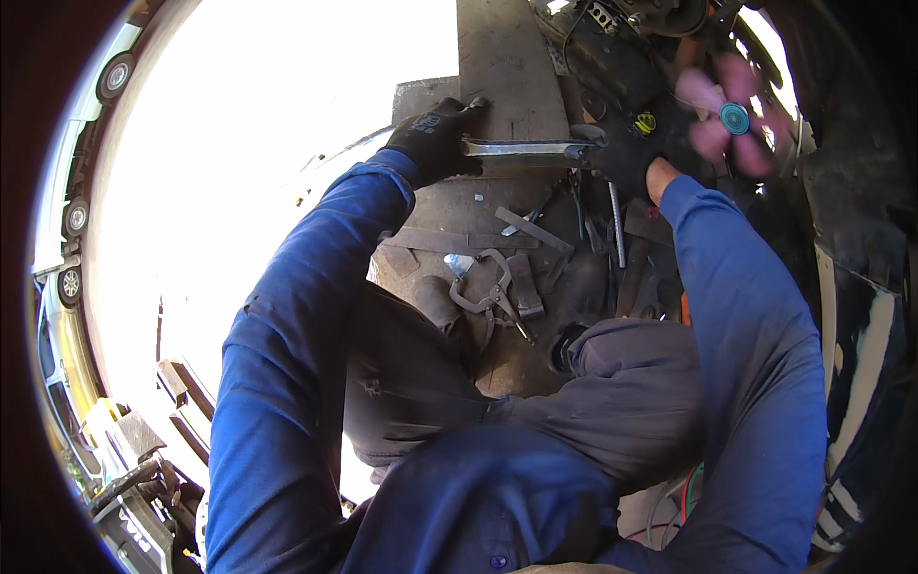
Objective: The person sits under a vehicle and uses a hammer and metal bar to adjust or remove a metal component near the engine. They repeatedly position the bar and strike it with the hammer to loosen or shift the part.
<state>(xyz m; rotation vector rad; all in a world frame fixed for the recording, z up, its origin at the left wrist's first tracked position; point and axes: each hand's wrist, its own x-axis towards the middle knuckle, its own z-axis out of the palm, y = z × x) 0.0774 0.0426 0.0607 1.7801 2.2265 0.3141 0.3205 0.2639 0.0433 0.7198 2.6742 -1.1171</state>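
Observation:
A flat, shiny-edged metal bar (526, 148) lies crosswise at the near end of a long, dull metal plate (512, 72). My left hand (435, 139), in a black glove, is closed around the bar's left end, with its thumb pointing toward the plate. At the other end my gloved right hand (622, 158) grips the same bar; its fingers are dark and partly hidden. Below the bar, between my legs, lies a locking C-clamp (492, 297). Loose flat metal strips (534, 230) rest just beyond it.
A pink-bladed fan (734, 120) stands at the right, its blades blurred. A ruler-like metal strip (617, 225) lies below my right hand. Dark machinery (612, 57) fills the far right. Metal scraps (143, 469) are piled at the lower left, and parked vehicles (72, 220) show beyond.

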